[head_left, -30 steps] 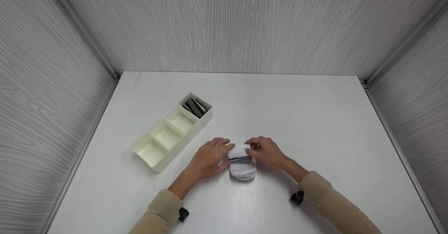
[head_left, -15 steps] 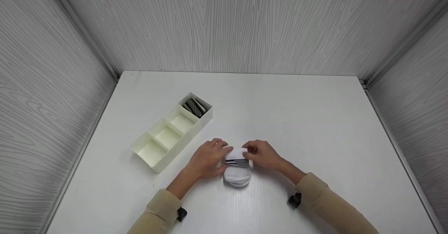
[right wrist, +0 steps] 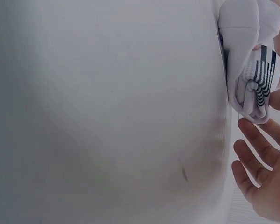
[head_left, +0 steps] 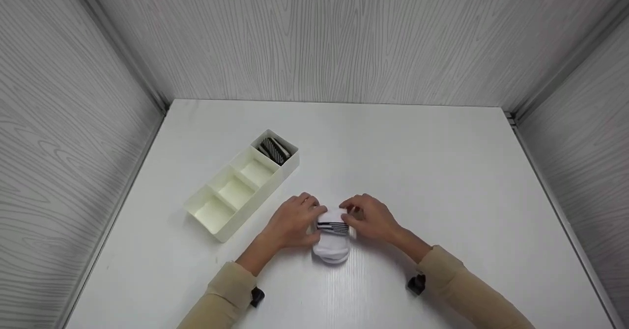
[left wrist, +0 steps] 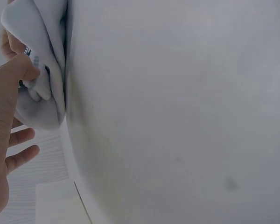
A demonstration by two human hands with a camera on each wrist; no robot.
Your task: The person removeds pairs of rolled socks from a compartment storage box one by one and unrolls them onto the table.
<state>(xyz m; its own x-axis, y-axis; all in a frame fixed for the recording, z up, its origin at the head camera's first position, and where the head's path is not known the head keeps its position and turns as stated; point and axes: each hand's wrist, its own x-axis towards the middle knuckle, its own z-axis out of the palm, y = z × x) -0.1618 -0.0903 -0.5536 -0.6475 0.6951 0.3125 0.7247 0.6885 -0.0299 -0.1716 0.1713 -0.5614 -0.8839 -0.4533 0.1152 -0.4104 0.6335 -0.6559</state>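
Observation:
A folded pair of white socks (head_left: 332, 245) with black stripes across the cuff lies on the table in front of me. In the right wrist view the white socks (right wrist: 241, 28) show their two rounded ends and the striped cuff folded over in layers. My left hand (head_left: 293, 223) holds their left side, its thumb against the fold and the other fingers spread at the far edge. On the opposite side, my right hand (head_left: 372, 218) pinches the folded end between thumb and forefinger. Its remaining fingers (right wrist: 252, 156) are loosely bent beside the socks.
Left of my hands stands a cream organizer box (head_left: 255, 198) with several compartments, set at a slant. Its far compartment contains black-and-white striped folded fabric (head_left: 274, 150). Wood-grain panels (head_left: 314, 39) enclose the white table (head_left: 432, 162) at the back and both sides.
The socks and both hands have shifted slightly left and toward me, mostly in the first half second. The striped cuff now shows more of its stripes. The box stays put.

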